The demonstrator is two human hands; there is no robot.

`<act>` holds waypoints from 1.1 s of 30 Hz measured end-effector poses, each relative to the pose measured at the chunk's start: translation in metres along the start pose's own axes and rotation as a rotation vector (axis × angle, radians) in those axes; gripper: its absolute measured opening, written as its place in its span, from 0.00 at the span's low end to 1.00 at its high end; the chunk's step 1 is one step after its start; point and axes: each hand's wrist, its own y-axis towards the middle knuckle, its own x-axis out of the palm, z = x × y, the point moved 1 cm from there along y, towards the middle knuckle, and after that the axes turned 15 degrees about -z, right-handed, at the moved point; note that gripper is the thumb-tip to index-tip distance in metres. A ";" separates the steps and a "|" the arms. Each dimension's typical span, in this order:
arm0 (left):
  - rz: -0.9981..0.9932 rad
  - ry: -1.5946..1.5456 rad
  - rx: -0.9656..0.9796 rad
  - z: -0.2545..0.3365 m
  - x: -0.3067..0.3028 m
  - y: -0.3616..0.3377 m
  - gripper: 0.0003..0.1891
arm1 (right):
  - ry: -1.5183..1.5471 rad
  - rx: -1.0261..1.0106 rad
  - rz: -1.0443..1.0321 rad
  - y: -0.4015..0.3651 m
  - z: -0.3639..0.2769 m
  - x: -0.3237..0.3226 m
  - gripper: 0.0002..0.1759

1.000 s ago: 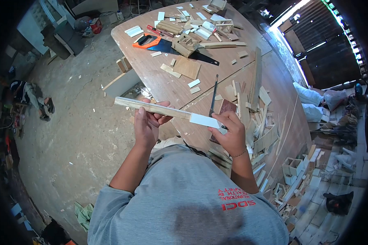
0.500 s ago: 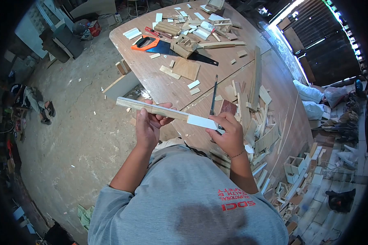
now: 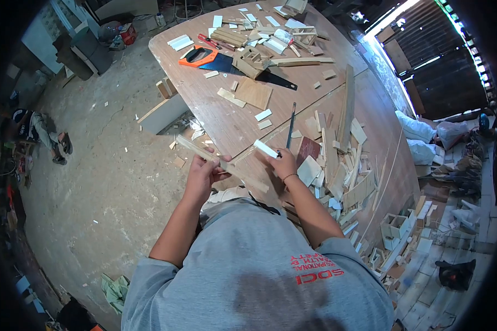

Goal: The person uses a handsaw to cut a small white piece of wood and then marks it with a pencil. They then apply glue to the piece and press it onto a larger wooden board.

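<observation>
My left hand [image 3: 203, 172] is closed around a long, narrow wooden strip [image 3: 236, 172]. The strip slants down to the right in front of my shirt, above the table's near edge. In my right hand [image 3: 284, 164] is a short white piece [image 3: 266, 149], pinched by the fingers and apart from the strip. A small dark bit shows at my right fingertips; I cannot make out what it is. Just beyond that hand lies a long, thin dark tool [image 3: 291, 126], its near end hidden. A reddish-brown block [image 3: 308, 149] is to its right.
On the wooden table [image 3: 204, 105] are an orange-handled handsaw [image 3: 215, 62], a plywood square [image 3: 254, 92] and many offcuts [image 3: 345, 171]. White sacks [image 3: 417, 129] sit at the right. More scraps and a small wooden box [image 3: 395, 226] are at lower right. A person [image 3: 36, 132] is at the far left.
My right hand has drawn the white piece off the strip's right end and moved left and up. The strip now tilts more steeply down to the right in my left hand.
</observation>
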 end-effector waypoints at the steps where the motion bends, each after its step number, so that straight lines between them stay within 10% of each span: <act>1: 0.007 -0.003 0.005 -0.003 -0.003 -0.002 0.18 | 0.005 0.099 -0.080 0.004 -0.007 -0.002 0.26; 24: 0.084 -0.205 0.001 -0.011 -0.015 0.005 0.25 | -0.471 -0.094 -0.176 0.162 -0.017 -0.025 0.10; 27: 0.049 -0.012 -0.047 -0.002 -0.009 0.019 0.24 | -0.132 -0.097 -0.037 0.163 0.000 -0.024 0.12; 33: -0.044 0.115 -0.147 0.008 0.012 0.046 0.23 | 0.934 0.094 -0.445 0.076 -0.070 -0.069 0.10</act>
